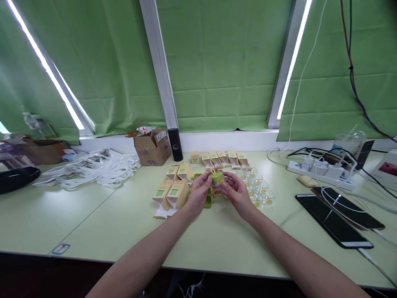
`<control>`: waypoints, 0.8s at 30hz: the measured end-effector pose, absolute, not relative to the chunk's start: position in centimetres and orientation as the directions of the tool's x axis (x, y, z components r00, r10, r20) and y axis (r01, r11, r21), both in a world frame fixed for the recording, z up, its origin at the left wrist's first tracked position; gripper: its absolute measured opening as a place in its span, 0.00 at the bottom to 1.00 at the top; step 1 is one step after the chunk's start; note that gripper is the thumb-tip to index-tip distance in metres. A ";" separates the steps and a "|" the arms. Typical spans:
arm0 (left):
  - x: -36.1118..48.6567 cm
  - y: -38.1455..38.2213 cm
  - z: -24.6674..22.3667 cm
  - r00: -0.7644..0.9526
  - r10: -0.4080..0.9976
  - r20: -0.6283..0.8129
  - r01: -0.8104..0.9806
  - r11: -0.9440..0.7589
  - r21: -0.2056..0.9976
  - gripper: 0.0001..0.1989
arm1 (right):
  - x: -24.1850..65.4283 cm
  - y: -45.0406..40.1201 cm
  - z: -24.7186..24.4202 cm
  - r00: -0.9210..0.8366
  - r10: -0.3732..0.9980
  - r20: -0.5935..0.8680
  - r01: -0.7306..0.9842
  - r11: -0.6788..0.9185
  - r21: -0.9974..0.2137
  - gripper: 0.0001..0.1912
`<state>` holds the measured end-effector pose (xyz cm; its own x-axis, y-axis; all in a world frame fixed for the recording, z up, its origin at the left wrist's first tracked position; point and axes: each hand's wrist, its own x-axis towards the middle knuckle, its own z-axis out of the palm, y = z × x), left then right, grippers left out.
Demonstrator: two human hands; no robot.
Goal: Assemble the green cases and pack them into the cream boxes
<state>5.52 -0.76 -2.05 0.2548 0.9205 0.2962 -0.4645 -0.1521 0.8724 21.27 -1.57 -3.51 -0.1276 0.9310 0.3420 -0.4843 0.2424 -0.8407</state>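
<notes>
In front of me, above the table, my left hand (198,192) and my right hand (238,193) both grip a small green-topped case with a loop (217,178). My left fingers close on its left side, and my right thumb and fingers pinch its right side. A yellow spot shows on it; its underside is partly hidden by my fingers. Beneath and behind my hands lie green plastic pieces (208,201), partly covered. To the right of my right hand stand several clear plastic cups (260,191) with yellow marks. Left of my left hand are kraft paper boxes (177,195) with green labels.
More small kraft boxes (223,159) line the back. A cardboard carton (151,149) and black cylinder (175,145) stand behind left, beside a pile of white straps (93,169). At right lie phones (333,219), cables and a power strip (321,174).
</notes>
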 end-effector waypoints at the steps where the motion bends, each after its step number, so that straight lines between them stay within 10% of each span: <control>1: 5.5 -0.8 -2.0 0.250 0.922 0.296 -0.467 -0.153 0.871 0.28 | 21.3 -1.6 -3.5 -0.122 0.931 0.345 -0.484 0.248 -0.839 0.27; 24: 6.0 -1.3 -2.2 0.143 0.879 0.454 -0.172 -0.430 0.886 0.23 | 21.3 -1.4 -3.3 -0.049 0.922 0.385 -0.397 0.336 -0.854 0.28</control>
<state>6.04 -1.26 -2.20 0.1428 0.8793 0.4544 -0.1723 -0.4300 0.8862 21.33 -1.40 -3.25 -0.0493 0.9216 0.3849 -0.3969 0.3356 -0.8543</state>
